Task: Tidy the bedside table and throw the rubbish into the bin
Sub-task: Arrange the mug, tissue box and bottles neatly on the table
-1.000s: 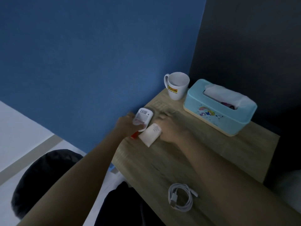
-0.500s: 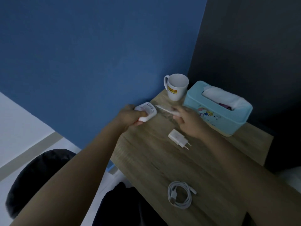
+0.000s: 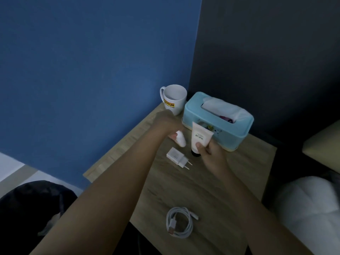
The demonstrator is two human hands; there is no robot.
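While right hand (image 3: 211,155) pinched a cream tube (image 3: 200,138) and left hand (image 3: 165,124) clasped a white case (image 3: 180,140), charger (image 3: 177,157) and cable (image 3: 179,224) lay unsorted; tidying looked roughly midway.

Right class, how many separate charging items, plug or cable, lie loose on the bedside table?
2: the white charger plug lies mid-table between the two forearms; the coiled white cable lies near the front edge. None appears hidden.
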